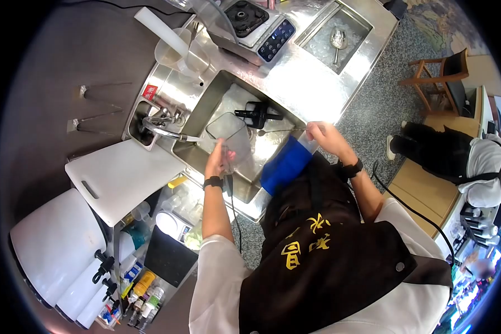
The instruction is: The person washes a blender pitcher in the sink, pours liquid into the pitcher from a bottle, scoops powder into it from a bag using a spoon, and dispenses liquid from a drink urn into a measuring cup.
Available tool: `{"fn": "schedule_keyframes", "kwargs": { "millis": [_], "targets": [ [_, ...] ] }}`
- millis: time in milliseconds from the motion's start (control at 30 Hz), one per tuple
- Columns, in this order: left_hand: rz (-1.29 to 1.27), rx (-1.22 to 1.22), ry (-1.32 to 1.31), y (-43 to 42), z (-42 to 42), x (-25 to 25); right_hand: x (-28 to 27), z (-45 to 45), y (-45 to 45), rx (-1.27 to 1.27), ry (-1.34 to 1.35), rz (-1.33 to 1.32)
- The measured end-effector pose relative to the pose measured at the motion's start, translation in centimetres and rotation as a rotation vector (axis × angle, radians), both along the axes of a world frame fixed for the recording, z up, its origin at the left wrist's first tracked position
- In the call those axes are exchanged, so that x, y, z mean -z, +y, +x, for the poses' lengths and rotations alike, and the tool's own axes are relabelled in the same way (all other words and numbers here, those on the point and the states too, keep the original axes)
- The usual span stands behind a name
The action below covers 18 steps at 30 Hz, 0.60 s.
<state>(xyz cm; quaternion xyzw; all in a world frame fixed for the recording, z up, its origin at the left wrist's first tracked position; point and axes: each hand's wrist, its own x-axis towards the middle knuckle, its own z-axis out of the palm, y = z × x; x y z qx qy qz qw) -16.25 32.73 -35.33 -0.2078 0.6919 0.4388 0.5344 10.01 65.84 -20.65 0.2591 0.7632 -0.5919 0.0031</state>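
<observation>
My left hand [220,159] is closed around a clear square-sided pitcher [231,133], held tilted over the sink [245,192] close to the tap's spout [190,138]. My right hand [325,138] grips the end of a thin long-handled spoon [281,131] at the sink's right edge. Its small bowl points left, over the basin. Beneath that hand a blue cloth [286,165] hangs at the sink's front edge, against my apron. A black plastic part [257,114] with arms lies in the basin, just beyond the pitcher.
A white cutting board [125,178] lies left of the sink. Behind stand a clear tub [178,53] and a machine with a button panel [276,40]. An ice well [339,42] holds a metal scoop [338,40]. Another person [451,153] stands at the right.
</observation>
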Motion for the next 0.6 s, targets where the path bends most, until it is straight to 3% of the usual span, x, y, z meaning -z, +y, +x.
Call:
{"fn": "schedule_keyframes", "kwargs": {
  "millis": [100,167,367,533,600],
  "targets": [
    [0.058,-0.108,0.014,-0.8,0.9,1.1,0.0,0.0,-0.4,0.012,0.048,0.000],
    [0.301,-0.183,0.083,-1.3,1.8,1.7,-0.4,0.0,-0.6,0.043,0.080,-0.006],
    [0.451,-0.436,0.083,2.2,0.7,2.1,-0.8,0.0,-0.8,-0.019,0.022,0.014],
    [0.448,-0.404,0.228,2.3,0.8,4.7,-1.6,-0.1,-1.0,0.022,0.030,0.048],
    [0.328,-0.147,0.286,1.2,1.4,4.3,-2.4,-0.2,-0.9,0.033,0.026,0.058]
  ]
}}
